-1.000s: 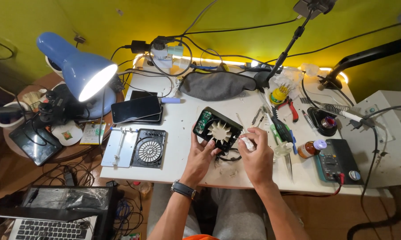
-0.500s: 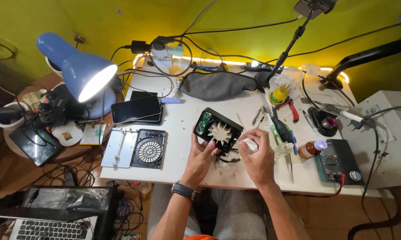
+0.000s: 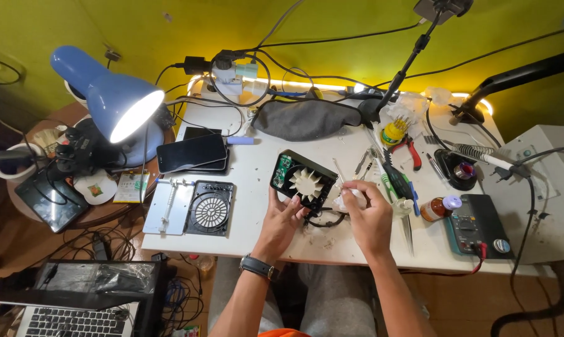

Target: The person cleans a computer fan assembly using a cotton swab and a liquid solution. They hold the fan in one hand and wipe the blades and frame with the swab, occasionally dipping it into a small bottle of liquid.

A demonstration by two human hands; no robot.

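Observation:
A small black fan housing [image 3: 302,181] with a white impeller and a green circuit board lies tilted on the white table [image 3: 257,231]. My left hand [image 3: 282,218], with a watch on its wrist, grips the housing's near edge. My right hand [image 3: 366,215] is closed on a small white piece [image 3: 344,201] right beside the housing's right side. A black cable [image 3: 324,219] loops under the housing between both hands.
A black round grille plate [image 3: 208,209] and a metal holder [image 3: 166,206] lie to the left, with phones [image 3: 191,153] behind them. A lit blue lamp [image 3: 116,103] stands far left. Tweezers, screwdrivers, a multimeter [image 3: 475,224] and a brown bottle [image 3: 435,209] crowd the right. A laptop [image 3: 76,315] sits below left.
Both hands stay on the fan housing. My right hand has shifted slightly with the white piece, close to the housing's right edge. Nothing else has moved.

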